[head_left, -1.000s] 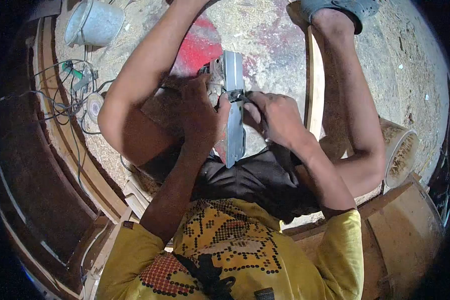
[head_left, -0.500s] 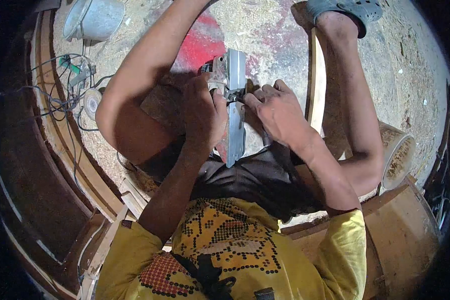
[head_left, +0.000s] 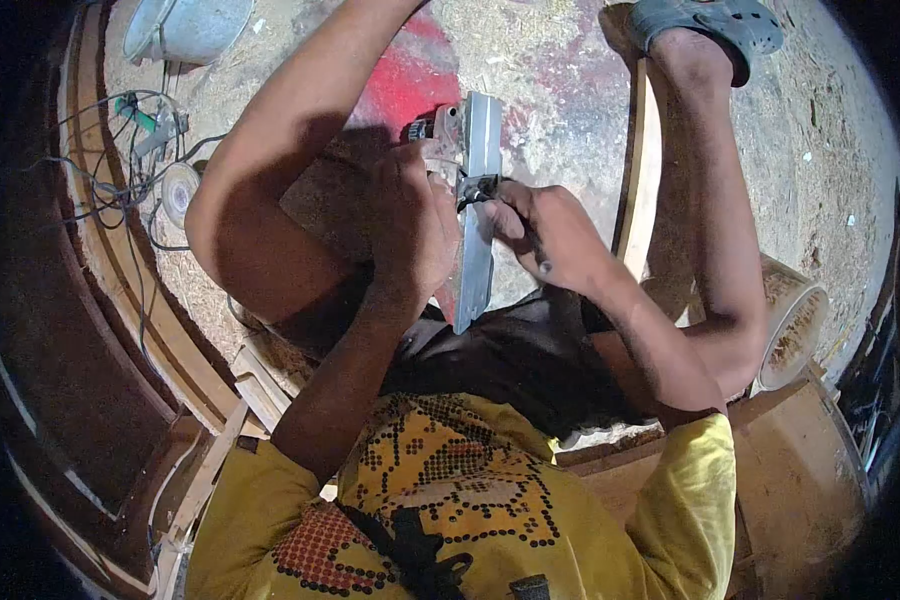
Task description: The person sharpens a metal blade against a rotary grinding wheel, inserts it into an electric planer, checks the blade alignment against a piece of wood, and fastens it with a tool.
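Observation:
An electric hand planer [head_left: 477, 255] lies between my thighs, its long grey metal sole turned up and its length running away from me. My left hand [head_left: 420, 225] grips the planer's body along the left side, fingers closed around it. At the cutter slot in the middle of the sole, my right hand [head_left: 550, 230] is closed on a slim dark wrench-like tool [head_left: 544, 262]. One end of this tool sticks out below the fingers. Its working end by the slot is partly hidden by my fingers.
Tangled cables [head_left: 120, 180] and a round disc [head_left: 179, 193] lie to the left. A bucket [head_left: 185, 28] stands at the upper left, and another container [head_left: 795, 335] at the right. A wooden strip [head_left: 642, 170] lies beside my right leg. Sawdust covers the floor [head_left: 560, 90].
My right hand has turned at the cutter slot, and the dark tool's lower end now shows below the fingers. My left hand keeps its hold on the planer, which has shifted slightly right.

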Motion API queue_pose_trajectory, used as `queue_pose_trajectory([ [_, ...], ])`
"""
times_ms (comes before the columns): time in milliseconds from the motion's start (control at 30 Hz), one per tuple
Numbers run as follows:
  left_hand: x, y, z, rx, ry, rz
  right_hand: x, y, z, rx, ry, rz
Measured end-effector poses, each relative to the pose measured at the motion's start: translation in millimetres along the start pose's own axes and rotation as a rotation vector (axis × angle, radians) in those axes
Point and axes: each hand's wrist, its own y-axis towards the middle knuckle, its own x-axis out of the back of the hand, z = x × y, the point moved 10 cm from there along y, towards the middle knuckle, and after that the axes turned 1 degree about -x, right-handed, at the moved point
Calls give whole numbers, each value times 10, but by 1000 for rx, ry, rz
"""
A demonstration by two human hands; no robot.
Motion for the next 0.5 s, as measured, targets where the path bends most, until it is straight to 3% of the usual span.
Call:
queue_pose_trajectory([
  [33,2,-4,-2,-15,-25,-1,-55,-13,-32,1,-1,-1],
  [133,-25,-32,22,-32,-39,-44,-288,-38,-322,-132,575,-61],
  [167,-2,-49,23,-43,-24,-84,-371,-34,-321,-131,575,-57],
  [233,0,-38,31,-11,-26,-62,-498,-67,-540,-345,1055,-194],
  [367,-33,31,3,0,-60,23,-436,-82,-557,-287,957,-51],
  [467,-11,-13,20,-28,-67,-40,-342,-152,-450,-305,806,-3],
  [500,-5,-6,19,-28,-65,-44,-114,-153,-309,-130,502,-110],
])
